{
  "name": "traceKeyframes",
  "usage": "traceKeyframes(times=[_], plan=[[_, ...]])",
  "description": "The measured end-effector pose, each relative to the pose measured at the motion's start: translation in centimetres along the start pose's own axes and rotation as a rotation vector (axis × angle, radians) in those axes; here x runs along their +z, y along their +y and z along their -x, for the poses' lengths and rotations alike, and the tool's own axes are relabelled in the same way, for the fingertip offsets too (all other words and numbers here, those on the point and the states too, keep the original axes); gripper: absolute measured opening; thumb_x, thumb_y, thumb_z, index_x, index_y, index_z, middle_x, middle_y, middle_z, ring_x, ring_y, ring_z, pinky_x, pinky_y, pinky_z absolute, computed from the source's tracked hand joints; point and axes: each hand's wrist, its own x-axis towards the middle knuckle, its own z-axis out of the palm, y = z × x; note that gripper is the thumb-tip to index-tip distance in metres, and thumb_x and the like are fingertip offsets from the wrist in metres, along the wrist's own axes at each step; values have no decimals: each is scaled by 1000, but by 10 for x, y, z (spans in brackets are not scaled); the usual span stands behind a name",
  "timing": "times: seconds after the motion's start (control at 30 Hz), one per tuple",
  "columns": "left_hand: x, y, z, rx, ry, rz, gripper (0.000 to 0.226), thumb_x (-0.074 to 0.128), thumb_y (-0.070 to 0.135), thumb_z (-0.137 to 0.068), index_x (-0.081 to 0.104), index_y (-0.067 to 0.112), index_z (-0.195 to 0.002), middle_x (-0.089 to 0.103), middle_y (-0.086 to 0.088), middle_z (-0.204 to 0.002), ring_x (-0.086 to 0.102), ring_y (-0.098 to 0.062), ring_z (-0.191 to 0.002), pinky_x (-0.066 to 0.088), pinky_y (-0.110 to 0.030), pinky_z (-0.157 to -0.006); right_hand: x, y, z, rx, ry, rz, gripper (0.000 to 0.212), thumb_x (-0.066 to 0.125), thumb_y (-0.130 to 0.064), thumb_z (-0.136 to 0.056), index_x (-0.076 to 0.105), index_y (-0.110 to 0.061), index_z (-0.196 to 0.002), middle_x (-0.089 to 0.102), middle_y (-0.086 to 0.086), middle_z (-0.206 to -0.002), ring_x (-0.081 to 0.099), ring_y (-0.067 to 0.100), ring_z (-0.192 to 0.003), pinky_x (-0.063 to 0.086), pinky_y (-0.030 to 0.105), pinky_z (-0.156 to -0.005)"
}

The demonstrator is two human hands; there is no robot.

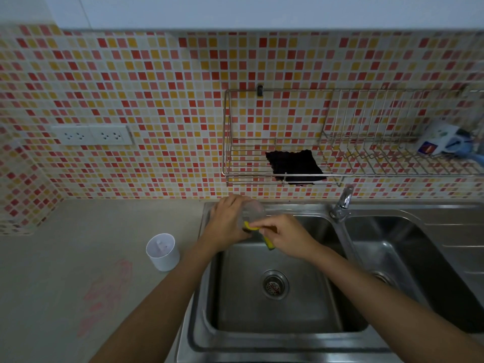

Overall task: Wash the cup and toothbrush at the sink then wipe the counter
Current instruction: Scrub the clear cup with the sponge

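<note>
Over the back left of the left sink basin [275, 318], my left hand [227, 221] grips a clear cup [253, 210], tilted on its side. My right hand [286, 235] pinches a yellow and green sponge [267, 238], with part of it pushed into the cup's mouth. On the counter to the left stands a white holder cup [163, 251] with a pale toothbrush [159, 243] inside it. A pink smear [104, 294] marks the counter in front of the holder.
A tap [343, 203] rises between the two basins, with the right basin [408, 260] beside it. A wire wall rack [277, 153] above the sink holds a dark cloth [294, 163] and packets [442, 140] at the right. Wall sockets [91, 134] sit at the left.
</note>
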Motion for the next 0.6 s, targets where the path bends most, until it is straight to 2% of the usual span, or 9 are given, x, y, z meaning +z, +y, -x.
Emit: traceKeyframes(times=[0.03, 0.1, 0.17, 0.23, 0.33, 0.4, 0.5, 0.57, 0.6], plan=[[-1, 1, 0, 5, -19, -10, 84, 83, 38, -63, 45, 21, -136, 49, 2, -133, 42, -17, -123, 38, -41, -104, 0, 2, 0, -57, -22, 83, 31, 59, -3, -89, 70, -19, -114, 72, -7, -103, 65, 10, -90, 44, 13, -80], [-1, 3, -2, 14, -70, -14, 86, 85, 33, -63, 44, 21, -138, 49, 2, -135, 42, -17, -125, 38, -37, -106, -2, 7, -2, -234, -73, 430, 39, 61, 2, -82, 70, -21, -111, 70, -6, -112, 60, 13, -107, 47, 27, -90], [-3, 7, -5, 15, -116, -20, 89, 86, 29, -63, 43, 21, -140, 47, 1, -137, 41, -17, -126, 36, -33, -108, -7, 11, -6, -321, -68, 706, 41, 69, 1, -73, 70, -21, -108, 69, -6, -115, 57, 16, -116, 46, 35, -88], [-6, 10, -9, 27, -122, -17, 89, 87, 27, -61, 43, 20, -139, 47, 1, -136, 41, -17, -125, 33, -28, -108, -14, 16, -7, -358, -19, 773, 41, 76, -3, -66, 72, -18, -104, 70, -5, -113, 58, 16, -116, 46, 33, -86], [-10, 13, -12, 40, -146, -23, 91, 88, 28, -61, 43, 20, -139, 47, 0, -134, 40, -17, -123, 34, -28, -106, -10, 20, -2, -346, 69, 741, 42, 78, 0, -65, 73, -18, -102, 71, -4, -110, 61, 16, -111, 50, 33, -87], [-9, 12, -11, 44, -168, -28, 91, 88, 31, -61, 43, 20, -140, 47, -1, -133, 41, -19, -122, 40, -36, -105, 3, 21, 3, -223, 69, 477, 39, 71, 5, -73, 73, -18, -104, 72, -3, -108, 64, 15, -105, 51, 33, -91], [-5, 10, -7, 48, -185, -45, 87, 84, 38, -65, 43, 23, -140, 48, -1, -135, 42, -19, -122, 43, -41, -102, 11, 11, 8, 71, 36, 54, 27, 60, -7, -89, 72, -19, -110, 72, -5, -110, 63, 1, -100, 42, 7, -89], [-2, 10, -5, 61, -184, -51, 84, 83, 39, -67, 44, 22, -140, 48, 0, -135, 42, -18, -123, 41, -39, -105, 10, 9, 9, 87, 13, 57, 26, 59, -9, -91, 72, -20, -110, 72, -5, -110, 61, -3, -96, 36, -1, -84], [-1, 11, -5, 69, -188, -61, 84, 83, 38, -68, 44, 22, -140, 48, 0, -136, 42, -18, -124, 39, -36, -107, 8, 8, 9, 36, -12, 112, 27, 59, -7, -90, 72, -19, -110, 72, -4, -109, 61, 1, -97, 37, 2, -87]])
